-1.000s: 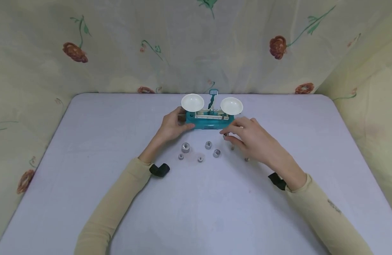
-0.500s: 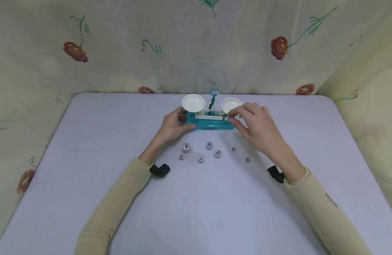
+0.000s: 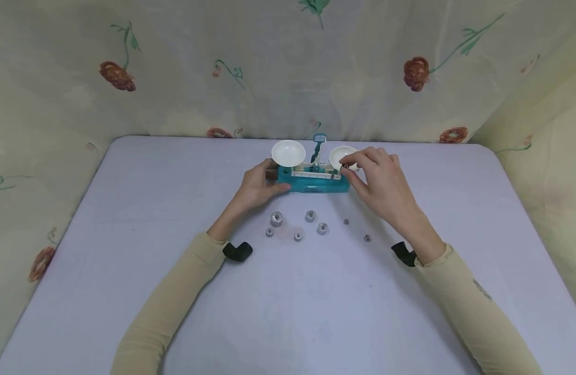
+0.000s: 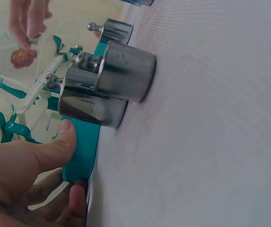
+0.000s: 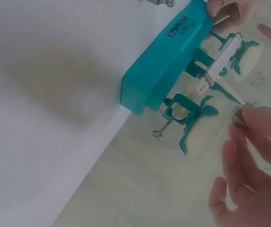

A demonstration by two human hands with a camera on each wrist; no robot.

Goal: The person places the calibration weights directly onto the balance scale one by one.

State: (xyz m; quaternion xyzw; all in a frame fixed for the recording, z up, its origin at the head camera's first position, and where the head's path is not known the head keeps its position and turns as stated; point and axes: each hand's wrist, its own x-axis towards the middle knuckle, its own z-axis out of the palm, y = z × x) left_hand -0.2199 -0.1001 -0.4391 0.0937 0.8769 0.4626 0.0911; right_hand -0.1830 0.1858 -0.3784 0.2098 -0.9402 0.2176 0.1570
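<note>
A teal balance scale (image 3: 311, 185) with two white pans stands near the table's far edge. Its left end is held by my left hand (image 3: 256, 188), thumb on the front and the other fingers behind, as the left wrist view also shows. My right hand (image 3: 384, 182) pinches a small metal weight (image 5: 238, 116) between thumb and fingertips, just at the near side of the right pan (image 3: 339, 153). The left pan (image 3: 288, 153) has nothing on it. In front of the scale several silver knobbed weights stand upright, the largest weight (image 3: 276, 219) at the left.
A smaller weight (image 3: 367, 238) lies farthest right on the white tabletop (image 3: 288, 312). Behind the table hangs a flowered curtain (image 3: 269, 67). Each wrist carries a black camera mount (image 3: 238, 252).
My right hand has lifted the small weight from in front of the scale up and back to the right pan. The left hand keeps its hold on the base.
</note>
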